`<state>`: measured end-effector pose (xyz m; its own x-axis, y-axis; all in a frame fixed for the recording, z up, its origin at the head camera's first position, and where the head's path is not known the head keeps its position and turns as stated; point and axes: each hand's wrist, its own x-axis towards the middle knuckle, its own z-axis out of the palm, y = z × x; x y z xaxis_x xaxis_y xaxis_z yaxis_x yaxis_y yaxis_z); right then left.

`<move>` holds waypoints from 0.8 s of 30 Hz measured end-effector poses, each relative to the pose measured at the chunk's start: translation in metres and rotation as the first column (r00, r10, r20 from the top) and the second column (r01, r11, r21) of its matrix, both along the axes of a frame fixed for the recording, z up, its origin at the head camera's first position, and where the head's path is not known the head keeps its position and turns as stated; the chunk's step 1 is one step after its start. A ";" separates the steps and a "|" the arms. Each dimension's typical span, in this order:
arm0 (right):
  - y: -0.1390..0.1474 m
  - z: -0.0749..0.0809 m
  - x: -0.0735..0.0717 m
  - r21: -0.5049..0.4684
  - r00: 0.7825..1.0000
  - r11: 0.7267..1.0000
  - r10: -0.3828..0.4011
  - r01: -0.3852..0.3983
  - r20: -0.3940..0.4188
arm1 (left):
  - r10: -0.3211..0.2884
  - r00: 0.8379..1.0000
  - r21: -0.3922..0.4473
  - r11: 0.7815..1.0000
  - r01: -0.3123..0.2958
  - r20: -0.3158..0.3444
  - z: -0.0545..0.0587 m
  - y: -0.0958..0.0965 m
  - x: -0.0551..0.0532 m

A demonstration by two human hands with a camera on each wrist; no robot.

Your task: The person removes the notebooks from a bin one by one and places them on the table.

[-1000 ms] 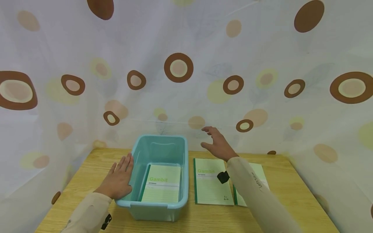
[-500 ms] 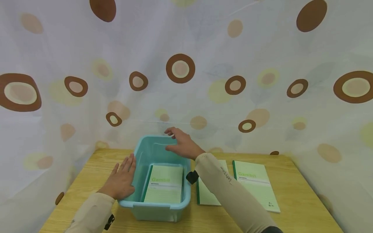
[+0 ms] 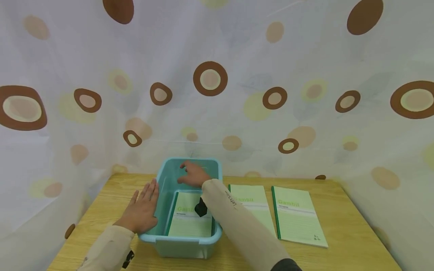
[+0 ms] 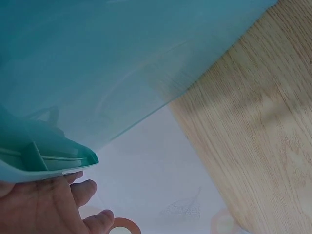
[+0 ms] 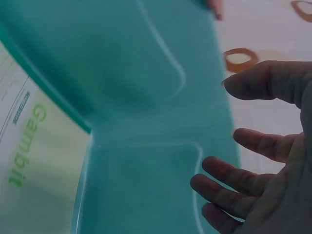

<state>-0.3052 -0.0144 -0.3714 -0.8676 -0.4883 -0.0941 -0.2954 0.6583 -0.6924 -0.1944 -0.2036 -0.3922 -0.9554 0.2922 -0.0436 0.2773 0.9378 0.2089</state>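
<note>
A light blue plastic bin (image 3: 179, 246) stands on the table, with a pale green notebook (image 3: 190, 226) marked Gambit lying inside. My left hand (image 3: 140, 209) rests on the bin's left rim, fingers straight; in the left wrist view its palm lies under the rim. Over the bin's far half hangs my right hand (image 3: 194, 175), with nothing in its spread, slightly bent fingers. The right wrist view shows thumb and fingers apart beside the bin wall (image 5: 141, 185). My right forearm crosses the bin's right rim and hides part of the notebook.
Right of the bin, a second notebook (image 3: 259, 205) lies partly under my right sleeve. Beside it is a third notebook (image 3: 300, 216) with a green spine. A patterned curtain (image 3: 237, 75) hangs behind the wooden table (image 3: 352, 241).
My right hand has moved left from above the notebooks on the table to over the bin, then lower into it. My left hand has stayed on the rim.
</note>
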 end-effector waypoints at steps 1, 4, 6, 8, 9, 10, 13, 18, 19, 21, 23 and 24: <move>-0.003 -0.002 -0.001 0.029 1.000 1.000 0.001 -0.001 -0.002 | 0.002 1.000 0.002 1.000 -0.002 0.002 0.000 0.000 0.000; -0.011 -0.007 -0.006 0.117 1.000 0.993 -0.010 0.010 0.002 | 0.004 1.000 0.003 1.000 -0.004 0.004 0.002 0.000 0.000; -0.016 -0.011 -0.009 0.157 1.000 0.987 -0.016 0.015 0.009 | 0.004 1.000 0.006 1.000 -0.004 0.003 0.003 0.000 0.000; -0.020 -0.017 -0.012 0.190 1.000 0.982 -0.018 0.014 0.019 | 0.005 1.000 0.003 1.000 -0.005 0.000 0.003 -0.001 0.000; -0.022 -0.021 -0.013 0.211 1.000 0.977 -0.018 0.015 0.015 | 0.004 1.000 0.000 1.000 -0.004 -0.003 0.004 -0.002 0.000; -0.025 -0.025 -0.015 0.229 1.000 0.973 -0.020 0.016 0.016 | 0.005 1.000 -0.003 1.000 -0.005 -0.005 0.004 -0.002 0.000; -0.032 -0.039 -0.018 0.278 1.000 0.960 -0.028 0.025 0.008 | 0.006 1.000 -0.002 1.000 -0.006 -0.007 0.004 -0.003 0.001; -0.041 -0.062 -0.018 0.270 0.998 0.963 -0.030 0.016 0.050 | 0.004 1.000 0.004 1.000 -0.004 0.003 0.004 -0.002 0.001; -0.043 -0.066 -0.017 0.260 0.997 0.966 -0.029 0.010 0.068 | 0.002 1.000 0.005 1.000 -0.002 0.003 0.004 -0.002 0.001; -0.045 -0.073 -0.017 0.248 0.994 0.969 -0.025 -0.001 0.104 | 0.000 1.000 0.009 1.000 0.000 0.003 0.004 -0.002 0.001; -0.047 -0.080 -0.017 0.257 0.992 0.966 -0.028 -0.005 0.122 | -0.001 1.000 0.007 1.000 0.001 0.006 0.004 -0.001 0.001; -0.047 -0.083 -0.017 0.266 0.992 0.964 -0.027 -0.007 0.125 | 0.000 1.000 0.006 1.000 0.000 0.008 0.003 -0.001 0.000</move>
